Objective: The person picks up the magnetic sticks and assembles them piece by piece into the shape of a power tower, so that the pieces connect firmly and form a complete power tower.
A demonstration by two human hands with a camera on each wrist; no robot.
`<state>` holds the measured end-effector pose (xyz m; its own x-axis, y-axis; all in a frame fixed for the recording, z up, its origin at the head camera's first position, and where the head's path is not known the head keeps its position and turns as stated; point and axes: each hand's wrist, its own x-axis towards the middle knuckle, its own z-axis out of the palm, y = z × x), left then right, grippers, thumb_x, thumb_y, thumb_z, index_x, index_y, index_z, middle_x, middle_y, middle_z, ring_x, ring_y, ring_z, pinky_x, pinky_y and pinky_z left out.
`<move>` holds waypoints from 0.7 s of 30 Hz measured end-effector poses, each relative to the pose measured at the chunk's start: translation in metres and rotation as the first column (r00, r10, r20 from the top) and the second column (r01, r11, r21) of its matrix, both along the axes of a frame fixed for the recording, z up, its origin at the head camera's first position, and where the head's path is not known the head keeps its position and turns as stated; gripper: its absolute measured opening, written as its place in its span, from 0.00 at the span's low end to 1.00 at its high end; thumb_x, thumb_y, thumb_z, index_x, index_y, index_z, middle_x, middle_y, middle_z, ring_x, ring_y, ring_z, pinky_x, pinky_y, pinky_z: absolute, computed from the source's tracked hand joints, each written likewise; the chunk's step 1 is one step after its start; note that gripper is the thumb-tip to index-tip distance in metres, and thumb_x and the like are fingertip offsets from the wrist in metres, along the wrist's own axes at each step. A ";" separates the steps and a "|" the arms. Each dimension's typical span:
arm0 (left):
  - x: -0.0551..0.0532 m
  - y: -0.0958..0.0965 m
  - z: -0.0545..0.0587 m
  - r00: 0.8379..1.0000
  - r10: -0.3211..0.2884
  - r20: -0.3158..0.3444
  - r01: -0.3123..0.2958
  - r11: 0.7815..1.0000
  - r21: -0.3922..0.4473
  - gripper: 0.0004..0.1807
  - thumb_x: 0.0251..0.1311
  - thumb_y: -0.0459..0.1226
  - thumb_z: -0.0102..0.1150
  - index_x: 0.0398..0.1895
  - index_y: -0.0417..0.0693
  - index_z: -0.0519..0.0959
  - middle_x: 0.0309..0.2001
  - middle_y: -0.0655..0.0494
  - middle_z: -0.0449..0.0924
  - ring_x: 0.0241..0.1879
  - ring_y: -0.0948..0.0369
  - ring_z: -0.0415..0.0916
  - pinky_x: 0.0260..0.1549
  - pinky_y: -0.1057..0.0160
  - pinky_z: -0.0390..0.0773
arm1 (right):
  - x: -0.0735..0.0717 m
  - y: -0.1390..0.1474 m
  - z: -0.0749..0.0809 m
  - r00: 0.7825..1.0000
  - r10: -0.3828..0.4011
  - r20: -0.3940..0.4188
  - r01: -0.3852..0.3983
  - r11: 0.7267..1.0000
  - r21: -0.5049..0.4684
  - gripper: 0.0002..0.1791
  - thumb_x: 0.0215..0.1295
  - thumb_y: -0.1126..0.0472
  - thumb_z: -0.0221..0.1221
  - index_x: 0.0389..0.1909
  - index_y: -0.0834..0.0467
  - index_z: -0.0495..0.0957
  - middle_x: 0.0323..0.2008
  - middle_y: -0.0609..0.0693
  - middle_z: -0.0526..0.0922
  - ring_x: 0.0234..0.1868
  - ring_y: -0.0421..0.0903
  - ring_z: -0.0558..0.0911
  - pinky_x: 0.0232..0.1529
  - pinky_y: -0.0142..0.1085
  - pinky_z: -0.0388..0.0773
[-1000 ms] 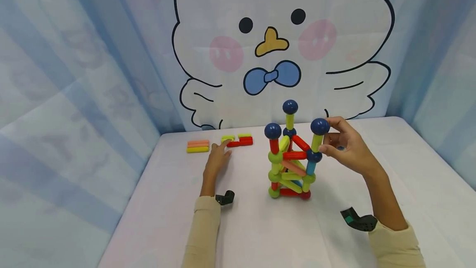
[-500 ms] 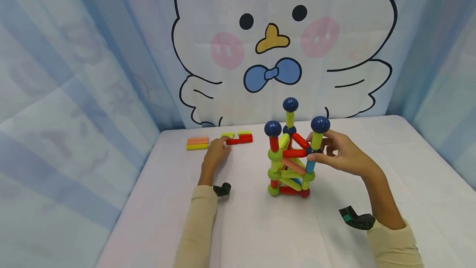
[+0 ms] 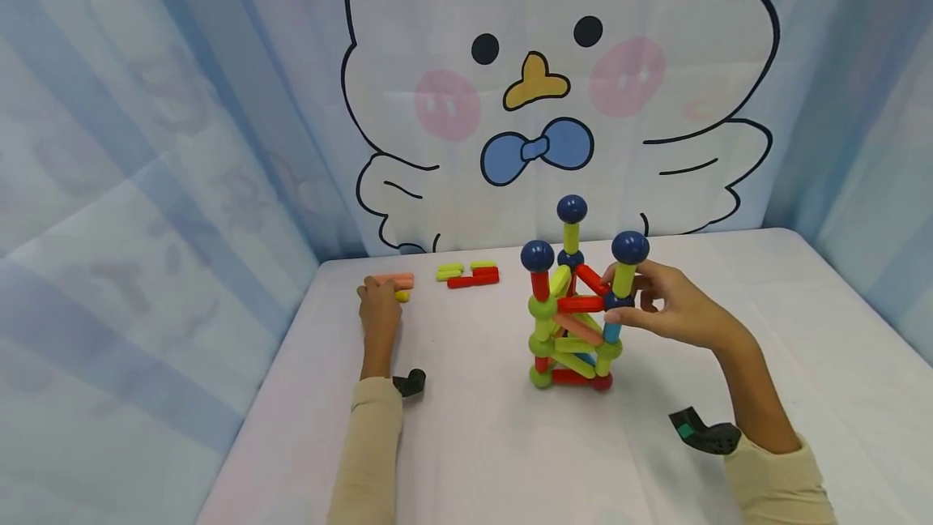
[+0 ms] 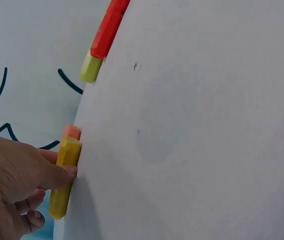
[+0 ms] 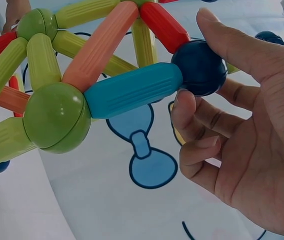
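Note:
Toward the table's far left, my left hand (image 3: 380, 310) has its thumb and forefinger on a yellow magnetic rod (image 4: 65, 177), pinching it. Right behind that rod shows an orange rod (image 4: 71, 132). On the right stands a tower of magnetic rods and balls (image 3: 581, 305), topped by three navy balls on short upright rods. My right hand (image 3: 678, 306) pinches a lower navy ball (image 5: 200, 68) at the tower's upper right corner, between thumb and fingers. A blue rod (image 5: 134, 90) runs from this ball to a green ball (image 5: 57, 118).
Red rods (image 3: 474, 277) and light green rods (image 3: 449, 271) lie in a small group near the table's back edge. Behind the table (image 3: 496, 444) hangs a cloth printed with a cartoon bird (image 3: 539, 14).
My left hand has moved left from the red and green rods to the yellow rod. My right hand has shifted down from the top upright rod to the navy ball below it.

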<state>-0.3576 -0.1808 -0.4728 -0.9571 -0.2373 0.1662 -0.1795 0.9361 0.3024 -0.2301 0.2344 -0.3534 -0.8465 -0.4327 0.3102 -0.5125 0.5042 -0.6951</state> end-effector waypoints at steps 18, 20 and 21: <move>0.045 0.088 0.090 0.904 -0.364 -0.223 0.385 0.469 0.795 0.19 0.65 0.43 0.61 0.53 0.41 0.76 0.49 0.45 0.79 0.48 0.52 0.78 0.51 0.53 0.80 | 0.002 0.003 0.000 1.000 0.005 0.009 -0.005 1.000 0.021 0.26 0.56 0.61 0.70 0.54 0.58 0.71 0.39 0.51 0.80 0.32 0.43 0.77 0.28 0.32 0.74; 0.051 0.104 0.107 0.865 -0.404 -0.297 0.443 0.338 0.830 0.19 0.66 0.44 0.60 0.53 0.42 0.75 0.49 0.44 0.79 0.47 0.52 0.78 0.51 0.53 0.80 | 0.001 0.002 0.001 1.000 0.000 0.004 -0.001 1.000 0.022 0.26 0.56 0.61 0.70 0.54 0.58 0.71 0.39 0.50 0.80 0.32 0.43 0.77 0.28 0.32 0.74; 0.053 0.112 0.113 0.847 -0.415 -0.331 0.469 0.293 0.833 0.19 0.66 0.43 0.60 0.53 0.41 0.75 0.48 0.45 0.80 0.47 0.53 0.78 0.50 0.56 0.80 | 0.001 0.002 0.001 1.000 -0.002 0.002 0.002 1.000 0.024 0.26 0.56 0.61 0.70 0.54 0.58 0.71 0.39 0.50 0.80 0.32 0.43 0.77 0.28 0.32 0.74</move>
<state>-0.3044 -0.0692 -0.3594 -0.9637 0.1842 0.1933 0.2122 0.0885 0.9732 -0.2289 0.2367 -0.3526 -0.8481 -0.4379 0.2983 -0.5100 0.5216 -0.6840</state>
